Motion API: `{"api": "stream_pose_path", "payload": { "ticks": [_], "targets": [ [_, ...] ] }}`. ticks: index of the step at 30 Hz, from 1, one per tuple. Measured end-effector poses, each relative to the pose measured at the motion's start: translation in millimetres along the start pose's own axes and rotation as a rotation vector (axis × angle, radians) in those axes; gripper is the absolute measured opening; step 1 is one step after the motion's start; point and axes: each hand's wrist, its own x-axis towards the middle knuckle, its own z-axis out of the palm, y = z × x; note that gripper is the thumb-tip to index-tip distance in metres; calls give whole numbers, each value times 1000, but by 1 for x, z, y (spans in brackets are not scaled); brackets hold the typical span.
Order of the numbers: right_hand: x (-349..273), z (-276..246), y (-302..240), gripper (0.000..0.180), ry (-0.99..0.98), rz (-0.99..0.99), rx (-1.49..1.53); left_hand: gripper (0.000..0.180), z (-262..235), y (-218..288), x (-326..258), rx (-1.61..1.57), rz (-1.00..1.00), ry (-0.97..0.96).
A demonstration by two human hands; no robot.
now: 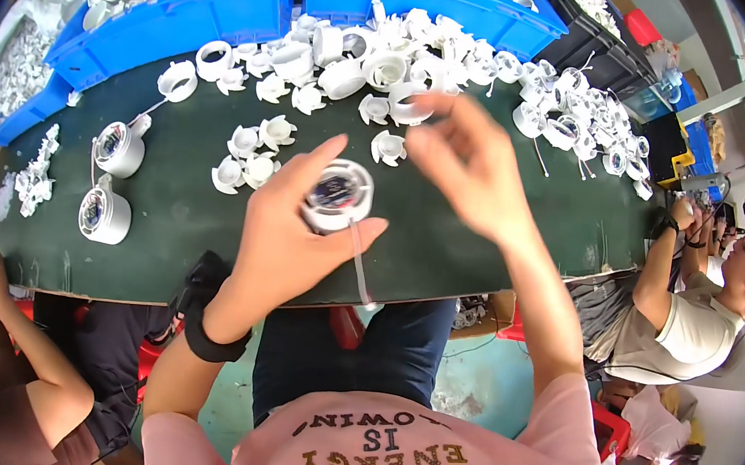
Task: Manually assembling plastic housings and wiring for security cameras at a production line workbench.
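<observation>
My left hand (284, 231) is closed around a round white fan housing (337, 219). Inside the housing a dark circuit board shows, and a thin white cable (361, 264) hangs from it toward the table's front edge. My right hand (469, 165) is blurred by motion above the table, to the right of the housing. Its thumb and fingers look apart, with nothing visible between them. Just left of its thumb lies a white fan impeller (389, 148). Beyond the fingertips is a white ring-shaped housing (407, 104), partly covered by the hand.
Several impellers (257, 169) lie left of centre on the dark green table (444, 255). Two wired housings (105, 214) stand farther left. A pile of white parts (345, 76) fronts the blue bins (184, 24); wired parts (582, 119) lie right. Co-workers (698, 310) sit at both sides.
</observation>
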Motion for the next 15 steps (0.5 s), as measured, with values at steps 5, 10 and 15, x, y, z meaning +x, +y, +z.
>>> {"api": "stream_pose_path", "payload": {
  "ticks": [5,10,15],
  "targets": [
    [49,-3,87,34,122,-9,-402,51,-9,25,-10,-579,-458,-50],
    [33,-2,67,19,123,109,-274,52,-12,25,-23,-432,-425,16],
    [-24,25,-12,42,11,117,205,41,15,28,-35,-809,-679,-144]
  ]
}}
